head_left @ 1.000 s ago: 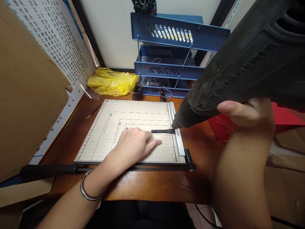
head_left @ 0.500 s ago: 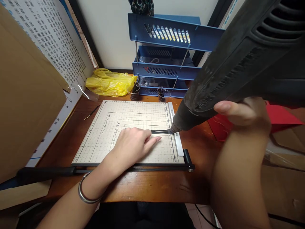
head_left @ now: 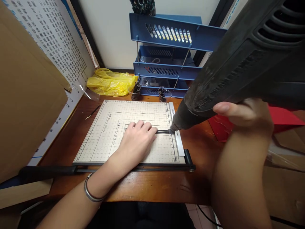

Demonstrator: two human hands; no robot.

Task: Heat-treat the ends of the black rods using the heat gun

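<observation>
My right hand (head_left: 243, 116) grips a large black heat gun (head_left: 238, 66), close to the camera, its nozzle tip pointing down-left at the right end of a small bundle of thin black tubes (head_left: 165, 131). The bundle lies on a beige gridded paper-cutter board (head_left: 107, 133) near its metal ruler edge. My left hand (head_left: 137, 140) rests on the board with its fingers curled over the left end of the bundle, pressing it down. A metal bangle sits on that wrist.
A blue stacked letter tray (head_left: 171, 47) stands at the back of the wooden desk (head_left: 152, 186), with two small cups of black pieces (head_left: 136, 90) before it. A yellow plastic bag (head_left: 111, 83) lies back left. Cardboard (head_left: 26, 95) leans on the left; red sheets (head_left: 219, 127) lie right.
My left hand has slid forward and curled its fingers over the bundle's left end; before, the fingers lay flat beside it. The heat gun has barely moved.
</observation>
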